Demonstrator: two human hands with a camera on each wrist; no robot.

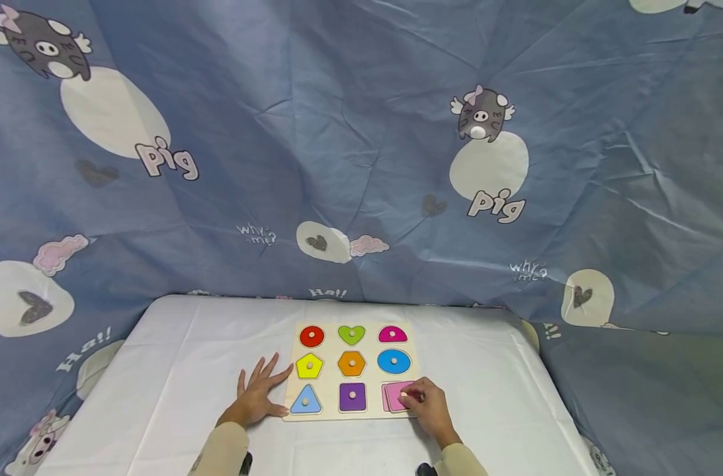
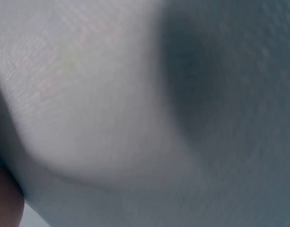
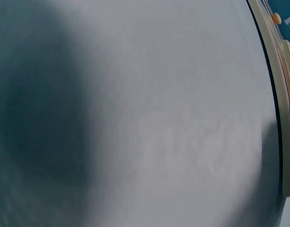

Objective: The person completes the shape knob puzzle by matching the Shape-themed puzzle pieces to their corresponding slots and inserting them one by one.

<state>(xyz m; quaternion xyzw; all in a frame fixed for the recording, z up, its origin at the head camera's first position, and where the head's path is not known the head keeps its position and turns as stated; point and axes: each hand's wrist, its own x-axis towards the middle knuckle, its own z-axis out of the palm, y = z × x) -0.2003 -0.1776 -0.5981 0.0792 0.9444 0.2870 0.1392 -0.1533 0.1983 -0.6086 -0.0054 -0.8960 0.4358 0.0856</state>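
A wooden shape puzzle board (image 1: 331, 390) lies flat on the white-covered table. With its thumb and fingertips, my right hand (image 1: 429, 404) pinches the knob of a pink, roughly rectangular puzzle piece (image 1: 395, 398) at the board's near right corner. That piece sits shifted to the right of its matching recess, whose pink left strip shows. Spread fingers of my left hand (image 1: 255, 396) rest at the board's left edge, with thumb and index finger touching it. In the right wrist view, the board's edge (image 3: 282, 109) appears at the far right; the pinching fingers are not visible there.
Other knobbed pieces sit in the board: red circle (image 1: 311, 328), green heart (image 1: 352, 340), magenta half circle (image 1: 399, 338), yellow pentagon (image 1: 302, 367), orange hexagon (image 1: 344, 369), blue oval (image 1: 401, 365), light blue triangle (image 1: 310, 408), purple square (image 1: 345, 404). A blue patterned cloth (image 1: 361, 165) hangs behind.
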